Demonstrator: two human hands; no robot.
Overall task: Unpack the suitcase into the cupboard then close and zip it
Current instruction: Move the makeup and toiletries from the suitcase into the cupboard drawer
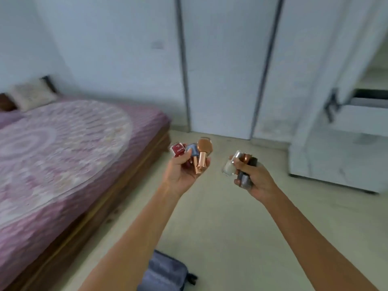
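With the bed (pixel 63 143) on the left, the left hand (pixel 184 171) grips a cluster of small bottles (pixel 193 154) and the right hand (pixel 252 177) another bunch (pixel 237 166), so carry both level toward the open cupboard (pixel 361 114) at right, gripping firmly so none slips.

bed with patterned cover (pixel 63 148): left | white cupboard doors (pixel 226 66): behind, centre; open drawer (pixel 369 97): right | grey fabric pouch (pixel 165 271): floor, near
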